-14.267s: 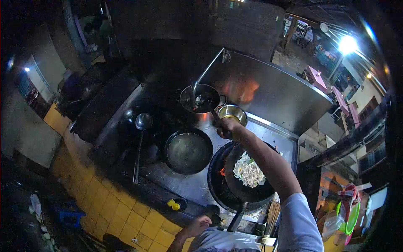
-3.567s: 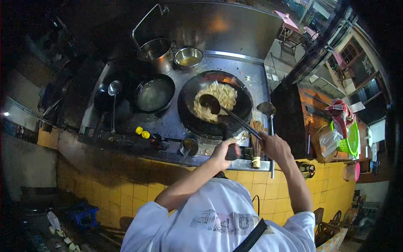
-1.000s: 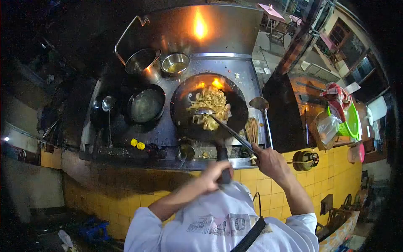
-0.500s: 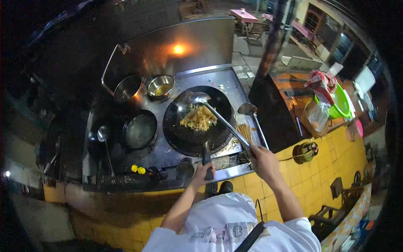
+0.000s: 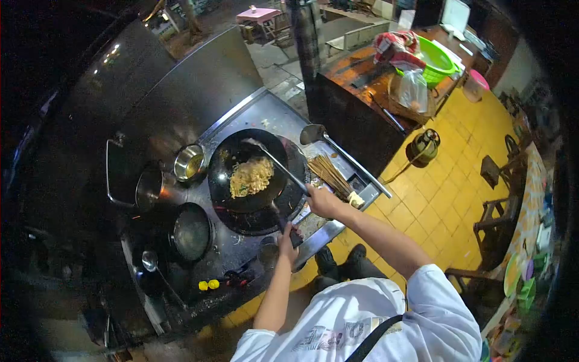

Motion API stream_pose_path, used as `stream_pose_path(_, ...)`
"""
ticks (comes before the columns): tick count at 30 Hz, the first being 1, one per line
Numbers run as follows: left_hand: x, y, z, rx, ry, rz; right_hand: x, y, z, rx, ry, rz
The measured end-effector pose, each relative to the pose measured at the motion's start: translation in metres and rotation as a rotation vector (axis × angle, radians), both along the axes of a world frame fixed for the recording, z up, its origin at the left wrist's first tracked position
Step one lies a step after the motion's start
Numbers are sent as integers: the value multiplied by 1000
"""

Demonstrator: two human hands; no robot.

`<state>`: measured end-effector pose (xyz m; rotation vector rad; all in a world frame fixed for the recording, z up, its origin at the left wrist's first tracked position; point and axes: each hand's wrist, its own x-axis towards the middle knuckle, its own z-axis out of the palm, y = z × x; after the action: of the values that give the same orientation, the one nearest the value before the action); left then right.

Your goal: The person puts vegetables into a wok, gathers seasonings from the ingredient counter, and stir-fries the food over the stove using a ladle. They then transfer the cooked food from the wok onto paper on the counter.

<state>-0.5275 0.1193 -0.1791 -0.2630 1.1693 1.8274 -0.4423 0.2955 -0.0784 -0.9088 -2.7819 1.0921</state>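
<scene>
A dark wok (image 5: 228, 143) sits on the steel stove, with a heap of light-brown fried food (image 5: 251, 177), perhaps noodles, in its middle. My left hand (image 5: 290, 242) is closed around the wok's handle (image 5: 278, 215) at the near side. Gripped in my right hand (image 5: 324, 202) is the shaft of a long metal ladle (image 5: 282, 166). The ladle's head is at the far part of the wok, above the food and apart from it. Right of the wok, a bundle of thin wooden sticks (image 5: 329, 174) lies beside a wok spatula (image 5: 345, 153).
Left of the wok stand a steel bowl (image 5: 189, 162) of yellowish liquid, a dark pan (image 5: 192, 235) and a pot (image 5: 149, 190). Another ladle (image 5: 150, 260) and yellow-capped bottles (image 5: 208, 285) lie nearer. A gas cylinder (image 5: 424, 148) stands on the floor; a green basket (image 5: 438, 63) rests on the wooden table.
The view has turned to the right. The ladle's head has lifted away from the food, and its bowl now shows edge-on. Both hands keep their grips.
</scene>
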Motion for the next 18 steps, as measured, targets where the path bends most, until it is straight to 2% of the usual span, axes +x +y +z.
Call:
stream_pose_path(1,-2,-2,-5,-9,-15,1,-6,7,-31,-3,84,16)
stream_pose_path(2,-4,-4,-14,-20,-32,-4,-9,10,-33,-136,69,7)
stream_pose_path(3,-7,-8,-23,89,-41,-50,-1,10,-37,-246,76,11)
stream_pose_path(4,-4,-10,-19,56,-24,-15,6,9,-36,-354,81,11)
stream_pose_path(5,3,-8,-13,27,-8,6,21,6,-45,-221,110,38)
stream_pose_path(7,29,-10,-18,-275,387,145,70,-7,-19,-604,70,-133)
stream_pose_path(9,55,-20,-11,-380,529,78,135,-12,-70,-239,229,-109)
stream_pose_path(10,63,-26,-21,-455,631,53,184,-21,-36,-298,200,-197)
stream_pose_path(12,88,-34,-45,-413,776,27,288,-34,-36,-198,197,-470)
stream_pose_path(13,89,-49,-77,-431,994,-93,339,-57,-36,-150,193,-606)
stream_pose_path(15,125,-55,-68,-480,1230,-570,446,-94,-63,-246,274,-1264)
stream_pose_path(16,149,-54,-58,-469,1334,-792,506,-117,-98,-428,750,-1648)
stream_pose_path(17,169,-53,-55,-459,1441,-1009,547,-146,-61,-258,779,-1944)
stream_pose_path(18,177,-52,-72,-305,1556,-1203,593,-174,-51,-157,958,-2209)
